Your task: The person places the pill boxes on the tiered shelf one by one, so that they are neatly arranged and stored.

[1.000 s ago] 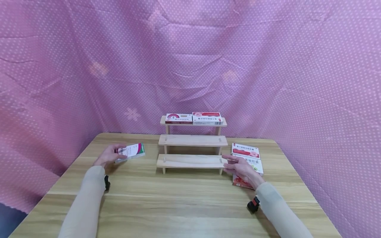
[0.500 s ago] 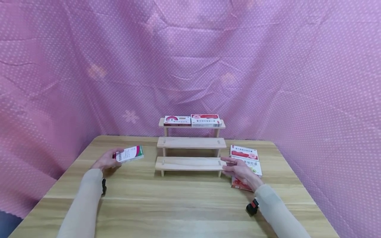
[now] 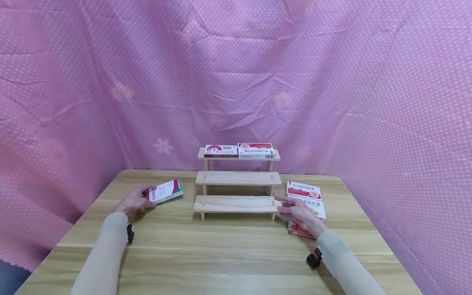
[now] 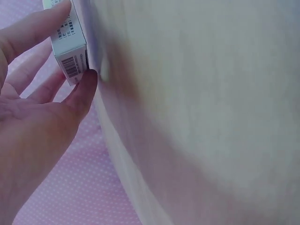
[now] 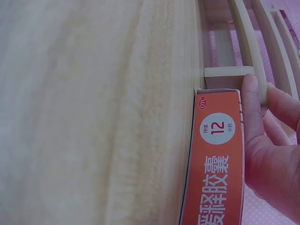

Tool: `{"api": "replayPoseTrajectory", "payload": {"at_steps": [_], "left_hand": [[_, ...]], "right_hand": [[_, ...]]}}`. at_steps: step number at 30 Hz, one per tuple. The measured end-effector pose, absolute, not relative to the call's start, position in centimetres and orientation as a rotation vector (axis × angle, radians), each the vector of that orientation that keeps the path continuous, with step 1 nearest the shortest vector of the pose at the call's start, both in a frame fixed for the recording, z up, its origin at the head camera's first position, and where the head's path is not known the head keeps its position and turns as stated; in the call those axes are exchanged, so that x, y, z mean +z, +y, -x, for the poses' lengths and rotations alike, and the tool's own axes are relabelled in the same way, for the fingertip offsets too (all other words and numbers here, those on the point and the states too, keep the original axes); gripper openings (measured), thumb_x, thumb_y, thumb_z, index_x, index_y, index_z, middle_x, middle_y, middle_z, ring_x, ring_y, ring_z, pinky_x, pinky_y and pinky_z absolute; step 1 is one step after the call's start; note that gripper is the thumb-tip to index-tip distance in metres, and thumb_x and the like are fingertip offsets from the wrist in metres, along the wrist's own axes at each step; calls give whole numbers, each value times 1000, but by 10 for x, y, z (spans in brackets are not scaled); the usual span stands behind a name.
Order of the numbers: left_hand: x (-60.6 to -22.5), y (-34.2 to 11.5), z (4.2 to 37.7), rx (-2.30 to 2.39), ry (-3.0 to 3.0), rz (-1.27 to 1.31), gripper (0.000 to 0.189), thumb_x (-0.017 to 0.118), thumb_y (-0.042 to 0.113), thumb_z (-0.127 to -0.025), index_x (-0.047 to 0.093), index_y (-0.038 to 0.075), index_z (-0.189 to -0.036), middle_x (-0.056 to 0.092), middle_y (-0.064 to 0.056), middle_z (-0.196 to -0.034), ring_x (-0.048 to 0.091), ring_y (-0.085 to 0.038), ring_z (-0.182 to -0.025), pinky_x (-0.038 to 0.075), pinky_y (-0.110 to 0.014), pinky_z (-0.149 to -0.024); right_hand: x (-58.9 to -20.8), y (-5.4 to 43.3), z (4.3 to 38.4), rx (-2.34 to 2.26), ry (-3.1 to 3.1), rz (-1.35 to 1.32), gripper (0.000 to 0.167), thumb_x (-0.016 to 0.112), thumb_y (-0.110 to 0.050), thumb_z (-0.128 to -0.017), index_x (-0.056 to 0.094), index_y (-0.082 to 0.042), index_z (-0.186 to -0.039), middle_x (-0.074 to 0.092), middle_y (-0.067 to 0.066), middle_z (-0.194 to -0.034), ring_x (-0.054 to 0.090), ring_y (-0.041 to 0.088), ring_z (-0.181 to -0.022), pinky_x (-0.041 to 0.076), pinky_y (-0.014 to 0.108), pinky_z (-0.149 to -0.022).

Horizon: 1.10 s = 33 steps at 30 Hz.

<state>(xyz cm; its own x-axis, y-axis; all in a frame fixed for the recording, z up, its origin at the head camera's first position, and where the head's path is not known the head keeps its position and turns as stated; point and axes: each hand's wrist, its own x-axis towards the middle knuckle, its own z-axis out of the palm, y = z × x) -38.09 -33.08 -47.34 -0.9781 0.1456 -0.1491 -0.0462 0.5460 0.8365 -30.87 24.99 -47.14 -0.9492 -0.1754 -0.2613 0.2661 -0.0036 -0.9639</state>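
Note:
My left hand (image 3: pixel 133 200) pinches one end of a white medicine box (image 3: pixel 165 191) with magenta and green print, at the left of the table. Seen from the left wrist, the box's barcode end (image 4: pixel 72 66) points toward the palm, fingers and thumb on either side. On the right, my right hand (image 3: pixel 300 212) grips the right end of the lowest step of a three-tier wooden display stand (image 3: pixel 236 203). The right wrist view has the thumb and a finger on either side of that step's end (image 5: pixel 259 86), right above an orange-red medicine box (image 5: pixel 218 154).
Two medicine boxes, a white-and-maroon one (image 3: pixel 221 150) and a red-and-white one (image 3: pixel 256 150), lie on the stand's top tier. Right of the stand, a red-and-white box (image 3: pixel 303 190) and a white box (image 3: pixel 320 209) lie beside the orange-red one, partly behind my right hand.
The box in my left hand was raised and tilted, then turned so its far end angles more away and its top shows. My right hand stays at the stand's end.

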Motion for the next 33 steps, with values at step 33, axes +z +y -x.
{"api": "replayPoseTrajectory", "payload": {"at_steps": [33], "left_hand": [[-437,-305,367,1506,2671,-401,80,78,14,-81,38,13,-150,48,-21,-142,48,-37,-125,42,-35,-101]], "right_hand": [[-471,251,311,-2029,1954,-101,52,57,3,-94,47,-5,-144,50,23,-142,67,22,-106,56,35,-96]]}}
